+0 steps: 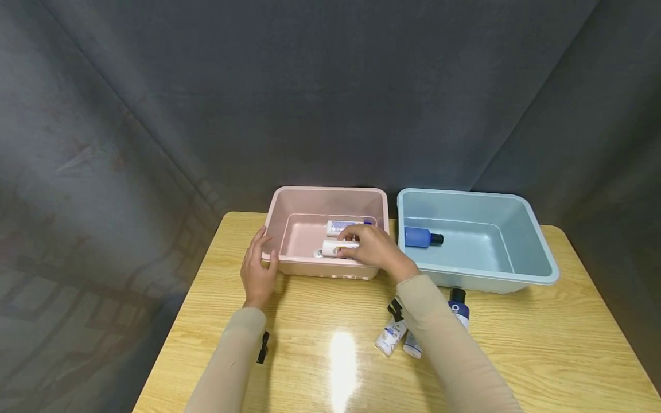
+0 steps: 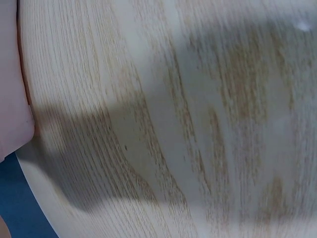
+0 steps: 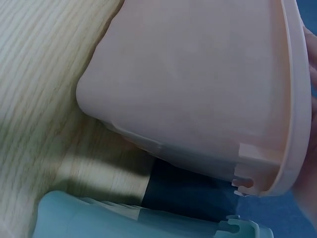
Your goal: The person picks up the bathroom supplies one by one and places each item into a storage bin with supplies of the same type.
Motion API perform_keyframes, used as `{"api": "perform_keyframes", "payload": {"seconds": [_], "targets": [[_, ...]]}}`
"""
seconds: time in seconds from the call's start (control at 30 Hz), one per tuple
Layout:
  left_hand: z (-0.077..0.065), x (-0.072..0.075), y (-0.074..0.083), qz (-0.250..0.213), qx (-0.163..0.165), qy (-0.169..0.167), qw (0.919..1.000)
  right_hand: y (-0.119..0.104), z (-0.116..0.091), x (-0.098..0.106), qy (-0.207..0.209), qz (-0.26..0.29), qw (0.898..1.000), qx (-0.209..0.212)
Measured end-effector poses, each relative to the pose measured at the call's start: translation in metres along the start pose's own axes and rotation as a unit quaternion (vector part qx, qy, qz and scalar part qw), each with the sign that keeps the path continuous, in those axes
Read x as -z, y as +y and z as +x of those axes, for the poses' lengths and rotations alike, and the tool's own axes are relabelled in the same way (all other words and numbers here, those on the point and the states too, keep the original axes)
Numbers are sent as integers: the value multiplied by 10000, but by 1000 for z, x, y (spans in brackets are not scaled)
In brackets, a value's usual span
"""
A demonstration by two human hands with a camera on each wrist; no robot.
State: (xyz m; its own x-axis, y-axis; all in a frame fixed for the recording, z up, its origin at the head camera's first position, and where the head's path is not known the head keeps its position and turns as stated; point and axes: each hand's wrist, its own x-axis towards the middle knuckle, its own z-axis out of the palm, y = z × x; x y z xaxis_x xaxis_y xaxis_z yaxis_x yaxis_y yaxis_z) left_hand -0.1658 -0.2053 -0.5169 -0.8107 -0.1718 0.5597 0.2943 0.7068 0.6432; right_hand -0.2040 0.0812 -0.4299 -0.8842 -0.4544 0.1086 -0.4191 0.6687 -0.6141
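Observation:
My right hand (image 1: 376, 246) reaches over the front rim of a pink plastic bin (image 1: 330, 195) and pinches a white bottle (image 1: 332, 248) lying sideways inside it. Another white bottle (image 1: 341, 228) with a blue cap lies behind that one. A small white piece (image 1: 317, 253) shows beside the held bottle, mostly hidden. At the bin's front left corner, my left hand (image 1: 259, 275) rests on the rim, fingers extended along the side and thumb at the front. The right wrist view shows the pink bin's outer wall (image 3: 198, 84), with the bottles out of sight.
A light blue bin (image 1: 480, 275) stands right of the pink one, holding a blue bottle (image 1: 417, 237) with a black cap. In front, a white bottle (image 1: 391, 337), a partly hidden bottle (image 1: 412, 345) and a dark blue bottle (image 1: 461, 311) lie by the right sleeve on the wooden table (image 1: 310, 321).

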Motion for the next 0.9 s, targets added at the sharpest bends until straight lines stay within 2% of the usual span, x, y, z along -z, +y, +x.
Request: {"api": "perform_keyframes", "payload": {"seconds": [0.2,0.7,0.9], "targets": [[0,-1,1,-28,-36,24,10000,2,-1,-4,-98,-52,9999,-30],[0,-2,0,-39,-72,91,9999,7,-3,-7,77,-85,9998,162],[0,-2,0,-52,-73,113,9999,7,-4,-5,228,346,9991,50]]}}
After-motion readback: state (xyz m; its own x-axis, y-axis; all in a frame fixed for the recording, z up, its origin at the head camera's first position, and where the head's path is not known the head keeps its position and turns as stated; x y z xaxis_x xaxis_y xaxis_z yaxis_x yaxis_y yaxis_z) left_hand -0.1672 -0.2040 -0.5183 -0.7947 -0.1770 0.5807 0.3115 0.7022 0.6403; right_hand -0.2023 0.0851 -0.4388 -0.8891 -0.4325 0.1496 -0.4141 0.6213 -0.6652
